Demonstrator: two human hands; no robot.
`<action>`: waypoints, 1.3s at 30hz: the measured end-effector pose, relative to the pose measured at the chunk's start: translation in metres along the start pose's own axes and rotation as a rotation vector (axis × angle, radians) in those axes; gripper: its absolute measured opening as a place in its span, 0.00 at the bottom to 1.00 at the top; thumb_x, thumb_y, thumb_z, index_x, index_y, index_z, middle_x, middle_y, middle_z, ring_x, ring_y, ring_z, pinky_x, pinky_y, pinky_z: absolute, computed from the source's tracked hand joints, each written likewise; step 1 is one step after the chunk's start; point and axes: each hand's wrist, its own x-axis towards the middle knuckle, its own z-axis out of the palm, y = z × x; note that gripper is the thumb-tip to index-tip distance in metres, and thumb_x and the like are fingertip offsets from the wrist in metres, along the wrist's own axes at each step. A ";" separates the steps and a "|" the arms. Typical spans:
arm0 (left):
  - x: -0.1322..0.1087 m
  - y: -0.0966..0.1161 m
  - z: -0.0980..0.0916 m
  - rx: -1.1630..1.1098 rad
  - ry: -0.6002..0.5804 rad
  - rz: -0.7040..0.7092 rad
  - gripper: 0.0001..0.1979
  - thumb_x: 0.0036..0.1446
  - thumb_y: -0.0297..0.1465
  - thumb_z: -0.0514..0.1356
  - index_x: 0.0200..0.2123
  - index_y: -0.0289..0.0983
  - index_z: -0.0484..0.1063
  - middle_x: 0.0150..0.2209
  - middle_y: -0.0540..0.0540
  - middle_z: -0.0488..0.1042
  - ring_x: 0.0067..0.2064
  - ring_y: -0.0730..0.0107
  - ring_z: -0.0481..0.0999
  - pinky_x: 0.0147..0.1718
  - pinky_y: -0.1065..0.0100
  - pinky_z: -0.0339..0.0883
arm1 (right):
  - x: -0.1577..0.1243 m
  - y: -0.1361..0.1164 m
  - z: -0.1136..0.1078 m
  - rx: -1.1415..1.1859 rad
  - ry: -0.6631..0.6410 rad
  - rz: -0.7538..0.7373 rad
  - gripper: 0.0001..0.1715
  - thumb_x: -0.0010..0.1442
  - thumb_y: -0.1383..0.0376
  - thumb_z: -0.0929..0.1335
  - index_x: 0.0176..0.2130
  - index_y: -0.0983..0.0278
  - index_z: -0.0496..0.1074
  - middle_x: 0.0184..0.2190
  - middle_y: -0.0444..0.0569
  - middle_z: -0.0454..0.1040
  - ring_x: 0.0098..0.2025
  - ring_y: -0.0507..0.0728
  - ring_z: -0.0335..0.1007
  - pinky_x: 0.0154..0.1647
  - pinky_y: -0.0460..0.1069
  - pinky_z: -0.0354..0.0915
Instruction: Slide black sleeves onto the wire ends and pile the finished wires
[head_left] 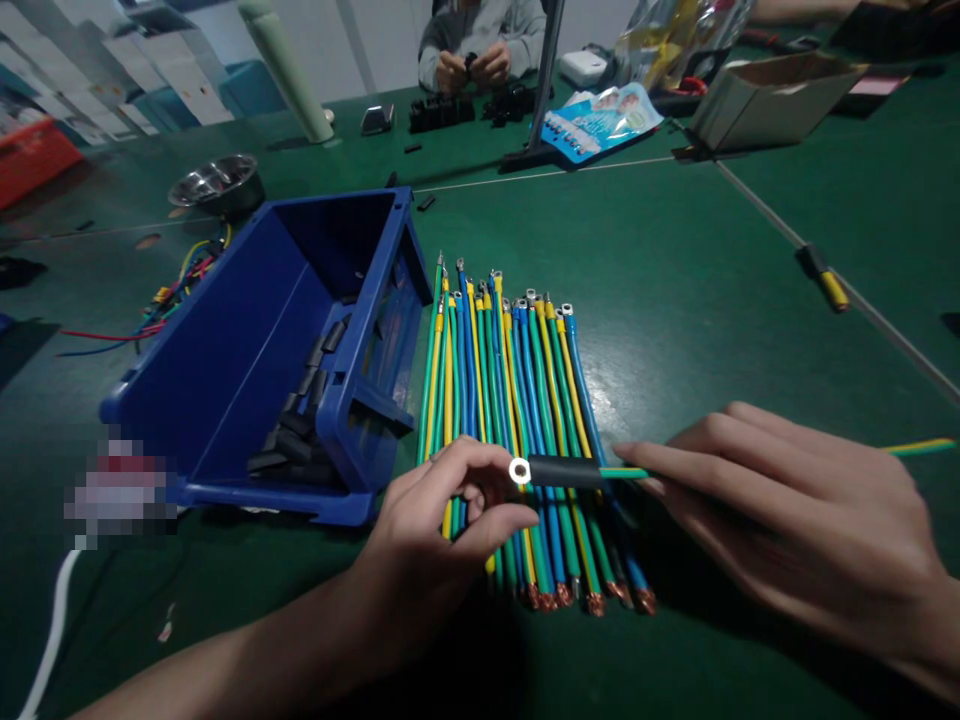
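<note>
A green-and-yellow cable [624, 473] is pinched in my right hand [802, 530] and reappears beyond it at the right. Its left end carries a black sleeve [564, 472] with a silver ring terminal [519, 471] sticking out. My left hand [450, 510] is curled beside that terminal, index fingertip close to the ring and thumb lower, with a gap between them. Whether the index finger touches the ring I cannot tell. Under both hands lies a row of blue, green and yellow cables [517, 390], lugs at the far end and mostly bare copper at the near end.
A blue bin [225, 300] holding short black sleeves [300, 430] stands left of the cables. Behind are a metal bowl [217, 185], a pale green bottle [285, 70], a blue packet [600, 120] and a cardboard box [772, 100]. A person's hands [472, 70] work across the table.
</note>
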 end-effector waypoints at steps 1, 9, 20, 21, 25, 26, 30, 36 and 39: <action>0.000 0.000 0.000 0.004 0.007 -0.004 0.12 0.51 0.20 0.64 0.36 0.42 0.74 0.29 0.56 0.76 0.29 0.77 0.76 0.30 0.80 0.71 | 0.000 0.000 0.000 -0.001 -0.006 -0.013 0.11 0.63 0.71 0.66 0.46 0.63 0.73 0.29 0.46 0.72 0.27 0.52 0.62 0.26 0.48 0.56; -0.002 -0.002 0.002 0.034 0.044 0.042 0.19 0.53 0.20 0.65 0.46 0.43 0.75 0.35 0.54 0.80 0.34 0.77 0.79 0.37 0.80 0.73 | -0.001 -0.002 0.003 0.036 -0.028 -0.001 0.13 0.62 0.73 0.66 0.46 0.63 0.74 0.29 0.47 0.72 0.27 0.54 0.61 0.27 0.50 0.55; -0.003 -0.001 0.000 0.138 0.076 0.153 0.10 0.54 0.19 0.65 0.37 0.38 0.78 0.31 0.52 0.82 0.30 0.73 0.80 0.32 0.75 0.73 | -0.004 -0.004 0.006 0.027 -0.008 0.015 0.13 0.63 0.73 0.66 0.46 0.65 0.74 0.29 0.47 0.72 0.27 0.53 0.62 0.26 0.50 0.55; -0.004 -0.001 0.000 0.145 0.074 0.162 0.10 0.54 0.19 0.65 0.37 0.38 0.78 0.31 0.52 0.82 0.30 0.73 0.80 0.32 0.75 0.74 | -0.005 -0.004 0.007 0.029 -0.007 0.024 0.12 0.63 0.72 0.66 0.47 0.66 0.74 0.29 0.47 0.72 0.27 0.53 0.62 0.26 0.49 0.55; -0.007 -0.002 -0.001 0.173 0.054 0.199 0.12 0.55 0.18 0.65 0.38 0.39 0.78 0.34 0.52 0.82 0.33 0.71 0.81 0.34 0.74 0.75 | -0.008 -0.006 0.008 0.028 0.010 0.019 0.12 0.63 0.73 0.67 0.47 0.68 0.73 0.27 0.46 0.70 0.26 0.52 0.62 0.26 0.49 0.55; -0.007 -0.003 -0.001 0.175 0.046 0.207 0.12 0.55 0.18 0.65 0.39 0.40 0.78 0.35 0.52 0.82 0.34 0.72 0.81 0.35 0.75 0.74 | -0.008 -0.007 0.008 0.022 0.016 0.018 0.11 0.63 0.73 0.67 0.47 0.68 0.73 0.26 0.46 0.69 0.26 0.51 0.61 0.26 0.49 0.55; -0.009 -0.002 -0.002 0.170 0.045 0.216 0.14 0.56 0.18 0.65 0.41 0.41 0.76 0.36 0.54 0.81 0.35 0.75 0.81 0.37 0.77 0.73 | -0.005 -0.006 0.007 -0.008 -0.001 -0.013 0.11 0.62 0.73 0.67 0.45 0.68 0.73 0.25 0.45 0.69 0.26 0.52 0.58 0.25 0.50 0.53; -0.006 -0.002 -0.001 0.127 0.043 0.179 0.13 0.57 0.19 0.64 0.42 0.42 0.75 0.36 0.54 0.79 0.36 0.75 0.79 0.36 0.77 0.72 | 0.000 -0.005 0.002 -0.002 -0.015 -0.046 0.13 0.63 0.74 0.66 0.47 0.68 0.72 0.25 0.45 0.69 0.26 0.52 0.57 0.26 0.50 0.52; -0.006 -0.003 0.000 0.087 0.055 0.154 0.15 0.57 0.20 0.64 0.45 0.42 0.74 0.36 0.55 0.78 0.35 0.76 0.78 0.36 0.77 0.72 | -0.001 -0.005 0.001 -0.021 -0.039 -0.037 0.13 0.64 0.73 0.65 0.48 0.67 0.72 0.23 0.44 0.66 0.25 0.52 0.56 0.25 0.50 0.51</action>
